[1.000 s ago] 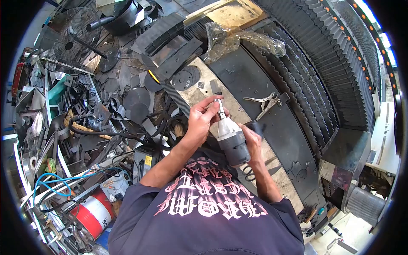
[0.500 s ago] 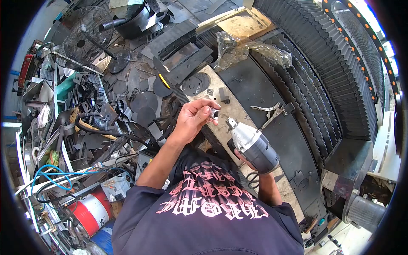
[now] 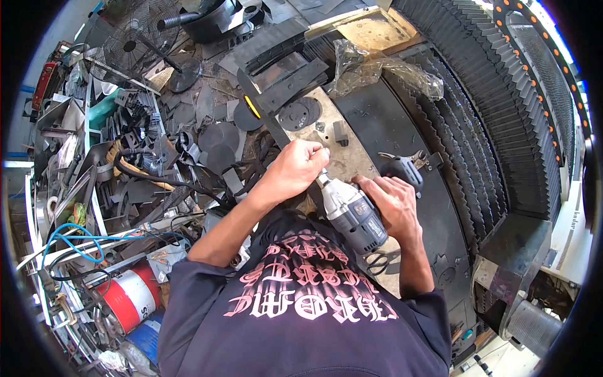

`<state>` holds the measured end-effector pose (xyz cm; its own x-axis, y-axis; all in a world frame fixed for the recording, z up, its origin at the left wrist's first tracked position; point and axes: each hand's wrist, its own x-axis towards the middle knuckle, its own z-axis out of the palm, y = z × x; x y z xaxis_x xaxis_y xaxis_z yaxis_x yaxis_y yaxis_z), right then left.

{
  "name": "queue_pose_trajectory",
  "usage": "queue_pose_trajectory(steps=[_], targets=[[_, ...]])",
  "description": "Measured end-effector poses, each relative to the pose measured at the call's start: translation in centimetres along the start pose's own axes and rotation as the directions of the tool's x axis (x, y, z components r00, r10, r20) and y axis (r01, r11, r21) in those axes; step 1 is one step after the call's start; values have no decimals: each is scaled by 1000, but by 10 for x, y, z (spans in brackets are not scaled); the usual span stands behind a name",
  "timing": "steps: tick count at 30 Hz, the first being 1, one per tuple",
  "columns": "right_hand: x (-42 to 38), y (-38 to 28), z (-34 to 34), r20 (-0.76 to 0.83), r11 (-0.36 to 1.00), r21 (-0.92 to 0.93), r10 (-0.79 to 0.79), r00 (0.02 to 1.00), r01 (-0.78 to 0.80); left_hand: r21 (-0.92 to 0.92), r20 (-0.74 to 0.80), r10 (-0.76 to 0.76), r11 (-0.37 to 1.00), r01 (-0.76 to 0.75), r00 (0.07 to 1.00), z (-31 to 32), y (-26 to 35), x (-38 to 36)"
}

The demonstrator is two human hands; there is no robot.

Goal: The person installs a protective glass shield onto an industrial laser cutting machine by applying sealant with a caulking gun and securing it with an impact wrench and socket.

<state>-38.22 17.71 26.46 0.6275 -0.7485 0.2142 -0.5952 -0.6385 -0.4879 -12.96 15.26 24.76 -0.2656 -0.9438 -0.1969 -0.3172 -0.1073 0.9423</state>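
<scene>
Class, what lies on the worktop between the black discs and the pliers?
The head view shows a small dark block there, and a smaller square piece nearer the black discs than the pliers.

The left grip (image 3: 299, 166) hides the front tip of the power tool (image 3: 356, 218).

Your left hand (image 3: 298, 166) is closed at the nose of the power tool (image 3: 353, 215), and your right hand (image 3: 394, 202) grips its handle above the bench (image 3: 353, 164); the pliers (image 3: 419, 158) lie partly hidden behind the handle, the scissors (image 3: 378, 264) near the tool's rear end
</scene>
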Motion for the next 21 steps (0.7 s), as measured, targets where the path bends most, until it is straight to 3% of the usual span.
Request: queue_pose_trajectory(steps=[2,4,5,7,9,10,12,14,15,16,18,21], targets=[[1,1,5,34,1000,-13,10,999,-10,-1,-1,23,1000,-23,1000,5,0,-2],[1,10,32,-170,948,316,16,985,39,-438,-257,-44,896,-76,966,22,21,-10],[-9,10,36,259,651,650,294,920,-391,-492,-343,-11,854,-170,939,27,25,-12],[-7,-21,54,-149,833,553,117,982,-16,-537,-374,53,801,-263,926,28,27,-4],[-3,-36,52,-196,828,560,104,975,25,-613,-428,144,679,-404,892,28,24,-4],[-4,-31,63,-217,775,632,183,959,-5,-610,-426,145,683,-402,893,24,24,-2],[-2,-21,63,-239,715,698,264,934,-24,-595,-332,47,764,-248,942,13,25,6],[2,-4,39,-63,775,607,267,962,-175,-614,-263,-1,771,-167,965,0,35,5],[9,-5,28,-244,929,371,87,966,9,-546,-174,-32,835,-69,984,-7,41,3],[13,-10,9,-197,988,152,44,979,-14,-464,-87,-74,885,25,993,-10,43,3],[15,-17,-2,-214,1000,10,14,977,-12,-409,-100,-123,910,72,987,-11,40,7],[12,-16,-1,-208,1000,23,18,978,-13,-494,-46,-241,849,188,969,-14,42,8]])
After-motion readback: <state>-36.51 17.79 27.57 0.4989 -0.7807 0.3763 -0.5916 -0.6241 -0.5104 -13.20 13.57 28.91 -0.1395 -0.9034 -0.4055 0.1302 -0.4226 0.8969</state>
